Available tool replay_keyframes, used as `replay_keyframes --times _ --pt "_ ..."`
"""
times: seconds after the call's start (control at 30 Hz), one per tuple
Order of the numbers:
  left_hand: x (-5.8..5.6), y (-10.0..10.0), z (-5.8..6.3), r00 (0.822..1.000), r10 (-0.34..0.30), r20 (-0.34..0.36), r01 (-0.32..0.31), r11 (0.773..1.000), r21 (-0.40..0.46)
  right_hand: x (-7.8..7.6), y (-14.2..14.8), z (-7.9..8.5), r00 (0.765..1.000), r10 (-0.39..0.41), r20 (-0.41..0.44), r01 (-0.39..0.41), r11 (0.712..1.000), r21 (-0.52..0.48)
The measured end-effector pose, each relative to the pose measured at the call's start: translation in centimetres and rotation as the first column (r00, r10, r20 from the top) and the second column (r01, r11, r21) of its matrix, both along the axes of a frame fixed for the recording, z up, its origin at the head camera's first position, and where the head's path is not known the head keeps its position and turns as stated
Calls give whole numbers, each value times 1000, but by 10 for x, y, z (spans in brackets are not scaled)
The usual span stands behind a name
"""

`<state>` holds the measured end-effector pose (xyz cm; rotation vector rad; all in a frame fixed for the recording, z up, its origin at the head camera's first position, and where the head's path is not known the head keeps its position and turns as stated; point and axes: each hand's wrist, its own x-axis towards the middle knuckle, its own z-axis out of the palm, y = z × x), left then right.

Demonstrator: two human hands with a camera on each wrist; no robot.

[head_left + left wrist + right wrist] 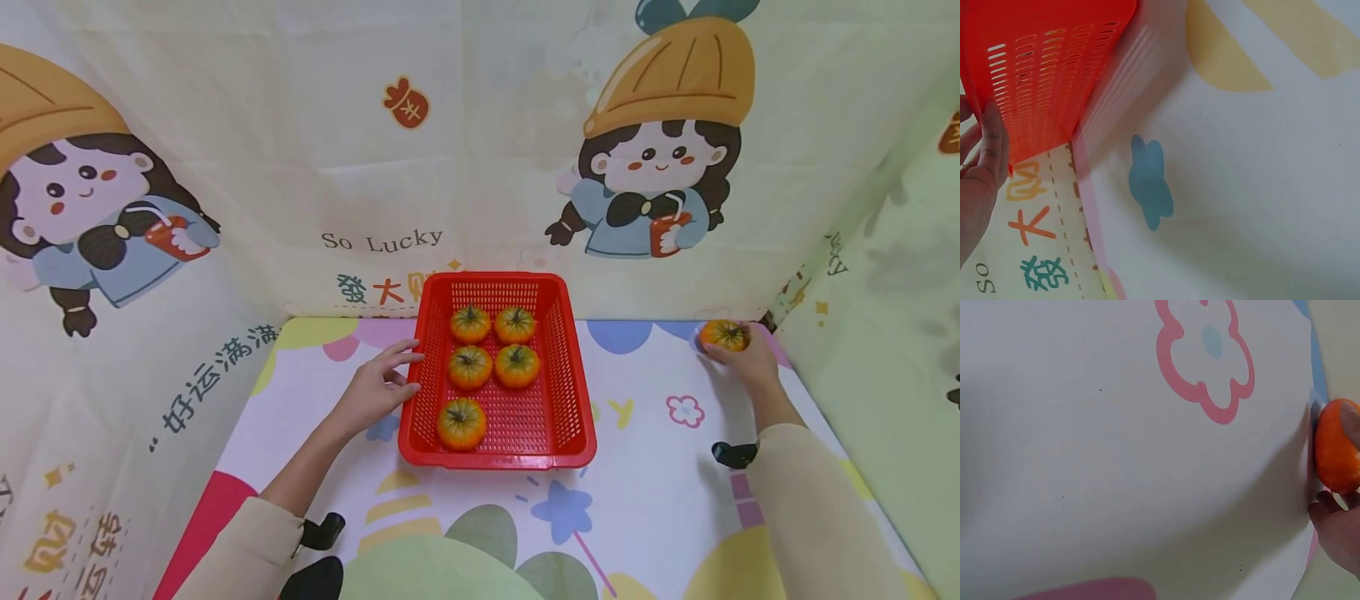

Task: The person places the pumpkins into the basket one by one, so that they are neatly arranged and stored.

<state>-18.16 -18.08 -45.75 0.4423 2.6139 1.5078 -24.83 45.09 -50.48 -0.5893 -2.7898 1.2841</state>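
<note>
A red plastic basket point(573, 400) stands mid-table with several small orange-green pumpkins inside, among them one pumpkin point(461, 423) at its front left. At the basket's left side is my left hand point(378, 387), fingers loosely extended and fingertips at the rim. The left wrist view shows those fingers point(991, 140) against the perforated basket wall point(1041, 62). Far off at the table's back right corner, my right hand point(753, 360) grips another small pumpkin point(724, 335). In the right wrist view the thumb lies on this orange pumpkin point(1335, 450), which is close to the tabletop; contact is unclear.
A patterned cloth point(637, 467) covers the table. Printed fabric walls point(495, 167) rise behind it and at both sides. Black wrist straps point(322, 532) show at the sleeves. Between the basket and the right hand lies a stretch of tabletop with a printed pink flower point(686, 412).
</note>
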Motion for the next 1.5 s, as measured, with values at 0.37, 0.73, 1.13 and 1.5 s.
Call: replay_keyframes --times 0.37,0.73,1.13,1.5 --pt "0 0 1 1000 -1 3 1 1000 -3 6 -6 5 999 -45 -14 45 999 -7" --pt "1 -1 2 1000 2 -1 -2 1000 -5 8 -9 4 998 -19 -52 16 999 -49" --pt "-3 -2 -1 1000 0 11 0 1000 -2 18 -14 13 994 67 -89 -69 997 -25" --pt "-1 -1 2 1000 -1 3 1 1000 -20 25 -35 24 974 214 -80 -208 976 68"
